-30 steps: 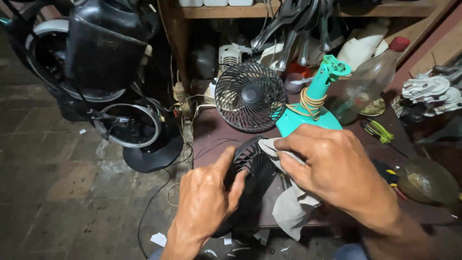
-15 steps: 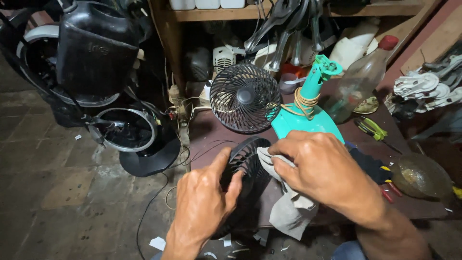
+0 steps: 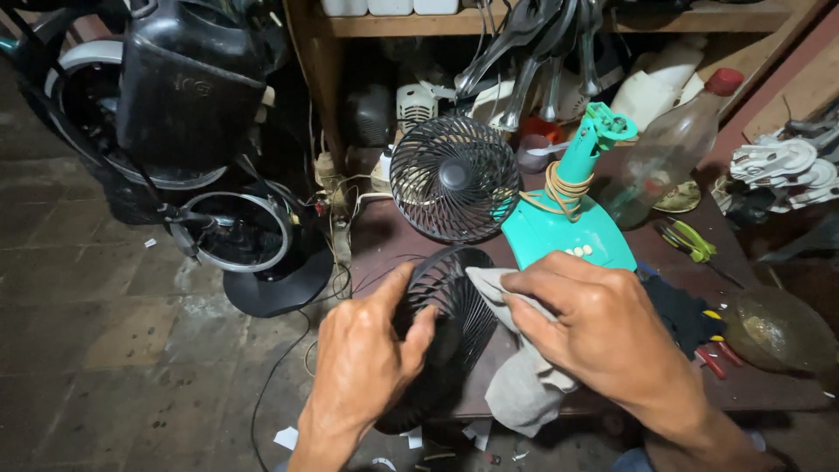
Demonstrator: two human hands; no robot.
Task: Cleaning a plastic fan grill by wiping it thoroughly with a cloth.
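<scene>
My left hand [image 3: 367,358] grips the near rim of a black round fan grille [image 3: 450,315], holding it tilted over the front edge of the dark workbench [image 3: 384,240]. My right hand [image 3: 603,328] presses a grey cloth [image 3: 524,385] against the grille's slats; the cloth hangs down past the bench edge. Just behind stands a small fan with a black grille [image 3: 454,179] on a teal base and stand [image 3: 568,227], its cord coiled around the stand.
On the bench lie a clear bottle with a red cap [image 3: 673,144], a green-handled tool [image 3: 686,238], red-handled pliers [image 3: 712,357] and a round metal dish [image 3: 778,330]. A big black fan housing [image 3: 188,96] and a ring [image 3: 240,232] stand on the tiled floor at left.
The view has shifted slightly. My right hand with the cloth has slid a little along the grille; my left hand keeps its grip.
</scene>
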